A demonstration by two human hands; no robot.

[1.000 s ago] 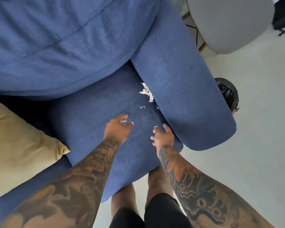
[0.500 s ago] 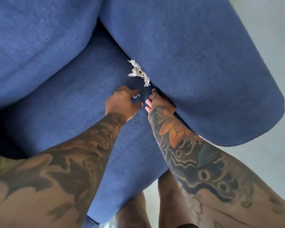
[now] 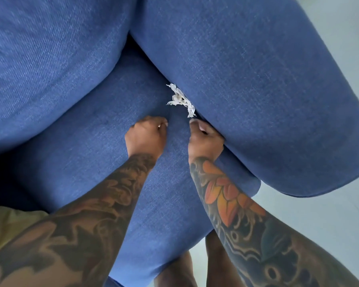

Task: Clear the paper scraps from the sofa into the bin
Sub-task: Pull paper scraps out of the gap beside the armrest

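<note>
A clump of torn white paper scraps [image 3: 181,100] lies on the blue sofa seat [image 3: 87,154], in the crease against the armrest [image 3: 257,90]. My left hand [image 3: 146,135] rests on the seat just below and left of the clump. Its fingers are pinched together, with a white sliver showing at the tips. My right hand [image 3: 205,139] is pressed against the armrest with its fingers curled shut. Its fingertips sit just under the lower end of the clump, and nothing shows inside them. The bin is out of view.
The sofa's back cushion [image 3: 50,59] fills the upper left. A corner of a yellow-green cushion [image 3: 6,226] shows at the lower left. Pale floor [image 3: 330,224] lies to the right of the armrest, and my legs stand at the seat's front edge.
The view has moved closer to the seat. Both hands have closed their fingers. The small curled scrap that lay between them is no longer visible on the seat.
</note>
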